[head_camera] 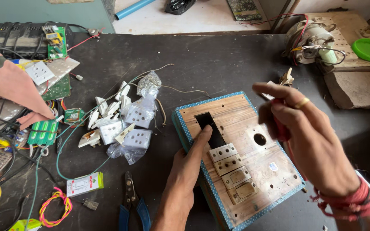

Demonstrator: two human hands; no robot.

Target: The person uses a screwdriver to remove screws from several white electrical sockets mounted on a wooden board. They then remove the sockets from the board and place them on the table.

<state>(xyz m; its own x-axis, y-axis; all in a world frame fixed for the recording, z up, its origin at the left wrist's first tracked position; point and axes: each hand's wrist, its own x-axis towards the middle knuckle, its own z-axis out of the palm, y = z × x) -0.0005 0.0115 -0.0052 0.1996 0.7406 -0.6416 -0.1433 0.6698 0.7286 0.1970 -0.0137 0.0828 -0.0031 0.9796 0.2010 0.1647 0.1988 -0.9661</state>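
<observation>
A wooden switchboard box with a blue dotted edge lies on the dark table. A rectangular black slot and a round hole are cut in its top, and several beige sockets and switches sit in a row below the slot. My left hand rests at the board's left edge, its thumb touching the slot beside the top socket. My right hand hovers over the board's right side, closed around a red-handled tool whose tip is hidden. A gold ring and red wrist threads show on it.
White sockets and switches in plastic bags lie left of the board. Blue-handled pliers sit at the front edge. Circuit boards, wires and a pink cloth crowd the left. A motor and green lid stand at the back right.
</observation>
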